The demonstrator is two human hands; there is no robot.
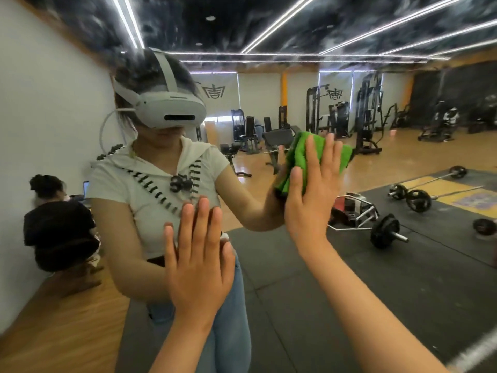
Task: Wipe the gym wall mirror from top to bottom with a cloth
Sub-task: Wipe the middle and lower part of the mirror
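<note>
Now | right hand (312, 192) presses cloth (297, 150) on mirror (290, 281) | left hand (199, 254) flat

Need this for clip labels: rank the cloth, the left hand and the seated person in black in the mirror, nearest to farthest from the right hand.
1. cloth, pressed under the right hand.
2. left hand, lower left.
3. seated person, reflected far left.

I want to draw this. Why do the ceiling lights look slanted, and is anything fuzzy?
Head view: the wide lens fans the ceiling lights outward; the wooden floor at lower left is smeared; the right hand and green cloth look sharp.
</note>
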